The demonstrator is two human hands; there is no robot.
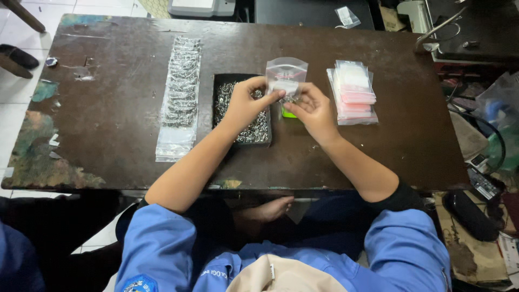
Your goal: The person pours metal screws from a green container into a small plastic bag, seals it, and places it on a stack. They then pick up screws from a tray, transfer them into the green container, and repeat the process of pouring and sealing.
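Dark brown worn bench (108, 108) across the whole view. At ten o'clock of centre, a long row of filled clear bags (180, 97) laid flat. Dead centre, a black tray (219, 89) heaped with small metal parts. At two o'clock, a stack of empty pink-topped zip bags (354, 92). Just above the tray's right edge, a small clear zip bag (286, 73) held upright, pinched by left hand (246, 105) fingers and right hand (313, 111) fingers, both closed on it.

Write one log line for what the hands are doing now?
left hand: pinching small clear zip bag | right hand: holding bag's lower edge | under: black tray of small metal parts | table: brown
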